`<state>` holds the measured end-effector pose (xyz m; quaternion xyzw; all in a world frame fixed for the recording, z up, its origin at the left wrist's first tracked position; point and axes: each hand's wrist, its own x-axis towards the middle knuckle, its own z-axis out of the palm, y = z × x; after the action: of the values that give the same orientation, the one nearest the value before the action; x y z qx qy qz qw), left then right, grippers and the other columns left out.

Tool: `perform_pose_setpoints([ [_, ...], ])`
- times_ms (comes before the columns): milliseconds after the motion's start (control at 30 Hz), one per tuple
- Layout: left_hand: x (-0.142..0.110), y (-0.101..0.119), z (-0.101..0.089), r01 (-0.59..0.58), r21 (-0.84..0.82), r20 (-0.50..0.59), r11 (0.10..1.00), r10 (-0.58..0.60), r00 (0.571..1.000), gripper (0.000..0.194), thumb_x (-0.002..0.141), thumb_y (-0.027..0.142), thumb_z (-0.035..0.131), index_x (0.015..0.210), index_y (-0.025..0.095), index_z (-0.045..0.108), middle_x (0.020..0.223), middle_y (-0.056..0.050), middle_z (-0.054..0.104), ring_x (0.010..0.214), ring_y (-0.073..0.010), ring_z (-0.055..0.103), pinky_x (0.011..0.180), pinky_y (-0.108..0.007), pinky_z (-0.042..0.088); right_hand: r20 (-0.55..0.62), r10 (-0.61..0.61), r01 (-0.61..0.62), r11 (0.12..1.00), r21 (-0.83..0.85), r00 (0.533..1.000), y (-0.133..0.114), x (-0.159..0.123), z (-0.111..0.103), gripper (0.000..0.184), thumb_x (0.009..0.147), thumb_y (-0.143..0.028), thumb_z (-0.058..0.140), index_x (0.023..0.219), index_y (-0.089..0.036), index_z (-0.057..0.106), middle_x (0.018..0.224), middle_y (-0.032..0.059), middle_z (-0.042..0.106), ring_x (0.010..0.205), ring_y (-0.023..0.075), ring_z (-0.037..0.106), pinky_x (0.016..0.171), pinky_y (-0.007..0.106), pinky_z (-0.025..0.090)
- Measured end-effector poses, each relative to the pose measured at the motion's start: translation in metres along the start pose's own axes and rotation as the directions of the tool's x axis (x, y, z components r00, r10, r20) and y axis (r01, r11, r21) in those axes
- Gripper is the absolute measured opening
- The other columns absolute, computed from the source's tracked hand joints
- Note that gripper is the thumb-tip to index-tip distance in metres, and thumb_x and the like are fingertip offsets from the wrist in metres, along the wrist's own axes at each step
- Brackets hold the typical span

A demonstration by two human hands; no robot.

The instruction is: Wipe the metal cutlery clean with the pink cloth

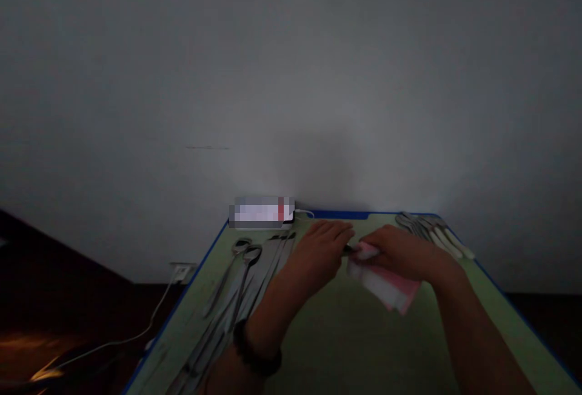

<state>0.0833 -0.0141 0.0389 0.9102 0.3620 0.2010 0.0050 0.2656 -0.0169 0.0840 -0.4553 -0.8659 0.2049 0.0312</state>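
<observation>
My left hand (322, 246), with a dark bead bracelet on its wrist, is closed over one end of a slim, dark, shiny piece (349, 249), perhaps cutlery; its kind is hidden. Against that piece my right hand (396, 252) grips a pink and white cloth (384, 283), pinched at the top. The cloth's loose part hangs below the fingers, over the table. Both hands are close together above the far half of the table (359, 346). Two spoons (252, 255) lie left of my left forearm, among several long metal pieces of cutlery (273, 255).
A phone (264, 213) with a blurred screen leans at the table's back left, a white cable (304, 212) plugged in. Several pieces of cutlery with white handles (448, 242) lie at the back right. A grey wall (291, 79) rises behind the blue-edged table.
</observation>
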Motion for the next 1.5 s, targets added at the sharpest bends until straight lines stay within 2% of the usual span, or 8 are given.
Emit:
perform_pose_setpoints([
  [133, -0.002, -0.02, 0.014, 0.065, 0.02, -0.006, 0.998, -0.065, 0.998, 0.047, 0.075, 0.005, 0.045, 0.119, 0.021, 0.046, 0.126, -0.003, 0.051, 0.116, -0.0173, 0.044, 0.101, -0.037, 0.03, 0.026, 0.081, -0.08, 0.996, -0.037, 0.996, 0.014, 0.003, 0.001, 0.032, 0.08, -0.042, 0.045, 0.075, -0.017, 0.064, 0.077, 0.0059, 0.067, 0.069, 0.0165, 0.058, 0.059, 0.023, 0.037],
  [267, -0.012, -0.035, 0.034, 0.201, 0.098, 0.068, 0.975, -0.208, 0.976, 0.058, 0.073, 0.004, 0.046, 0.126, 0.025, 0.039, 0.141, -0.005, 0.032, 0.127, -0.0222, 0.03, 0.102, -0.042, 0.027, 0.104, 0.212, -0.209, 0.977, -0.043, 0.972, 0.031, 0.008, 0.005, 0.03, 0.078, -0.041, 0.047, 0.078, -0.017, 0.066, 0.077, 0.0063, 0.068, 0.066, 0.0155, 0.059, 0.055, 0.022, 0.037],
  [400, -0.022, -0.028, 0.058, 0.319, 0.095, 0.259, 0.943, -0.332, 0.907, 0.058, 0.081, 0.024, 0.047, 0.135, 0.022, 0.026, 0.143, -0.012, 0.025, 0.128, -0.028, 0.028, 0.099, -0.046, 0.029, 0.206, 0.363, -0.347, 0.931, -0.113, 0.909, 0.039, 0.013, 0.014, 0.029, 0.075, -0.039, 0.05, 0.078, -0.016, 0.067, 0.075, 0.0081, 0.067, 0.059, 0.0149, 0.059, 0.048, 0.021, 0.034],
  [500, -0.023, -0.021, 0.065, 0.345, 0.054, 0.256, 0.937, -0.347, 0.902, 0.072, 0.079, 0.034, 0.052, 0.138, 0.017, 0.015, 0.143, -0.018, 0.023, 0.126, -0.0302, 0.03, 0.096, -0.047, 0.031, 0.211, 0.316, -0.304, 0.949, -0.084, 0.925, 0.041, 0.014, 0.015, 0.029, 0.075, -0.039, 0.05, 0.078, -0.016, 0.067, 0.074, 0.0078, 0.067, 0.059, 0.015, 0.058, 0.048, 0.022, 0.035],
  [667, -0.009, -0.016, 0.047, 0.134, 0.042, 0.0, 0.99, -0.134, 0.991, 0.065, 0.075, 0.014, 0.056, 0.132, 0.028, 0.028, 0.138, -0.01, 0.033, 0.125, -0.0251, 0.032, 0.098, -0.045, 0.031, 0.11, 0.139, -0.144, 0.989, 0.037, 0.984, 0.04, 0.0, -0.001, 0.032, 0.077, -0.044, 0.048, 0.076, -0.017, 0.066, 0.072, 0.0047, 0.066, 0.062, 0.0155, 0.057, 0.054, 0.023, 0.037],
  [833, 0.004, 0.003, 0.01, -0.015, 0.092, -0.262, 0.996, 0.039, 0.964, 0.034, 0.083, 0.008, 0.045, 0.108, 0.028, 0.056, 0.124, -0.002, 0.05, 0.123, -0.0241, 0.031, 0.099, -0.045, 0.03, 0.07, 0.073, -0.083, 0.985, 0.152, 0.995, 0.033, -0.024, -0.025, 0.036, 0.079, -0.05, 0.045, 0.085, -0.021, 0.065, 0.077, 0.0014, 0.066, 0.068, 0.0151, 0.057, 0.06, 0.023, 0.04],
  [1067, 0.0, 0.013, -0.02, -0.17, 0.025, -0.325, 0.985, 0.169, 0.931, 0.02, 0.087, 0.016, 0.046, 0.098, 0.025, 0.059, 0.103, 0.002, 0.065, 0.106, -0.0153, 0.051, 0.092, -0.037, 0.033, 0.162, 0.016, -0.053, 0.973, 0.226, 0.987, 0.027, -0.038, -0.036, 0.039, 0.08, -0.052, 0.042, 0.079, -0.019, 0.063, 0.073, -0.0005, 0.062, 0.068, 0.0144, 0.055, 0.061, 0.023, 0.042],
  [1500, -0.002, 0.011, -0.018, -0.204, -0.039, -0.21, 0.978, 0.192, 0.959, 0.02, 0.086, 0.028, 0.047, 0.088, 0.02, 0.065, 0.085, -0.001, 0.068, 0.075, -0.0112, 0.061, 0.065, -0.024, 0.044, 0.208, -0.035, -0.016, 0.971, 0.24, 0.978, 0.015, -0.024, -0.026, 0.037, 0.079, -0.049, 0.044, 0.076, -0.018, 0.064, 0.071, 0.0005, 0.062, 0.062, 0.0127, 0.053, 0.055, 0.021, 0.04],
])
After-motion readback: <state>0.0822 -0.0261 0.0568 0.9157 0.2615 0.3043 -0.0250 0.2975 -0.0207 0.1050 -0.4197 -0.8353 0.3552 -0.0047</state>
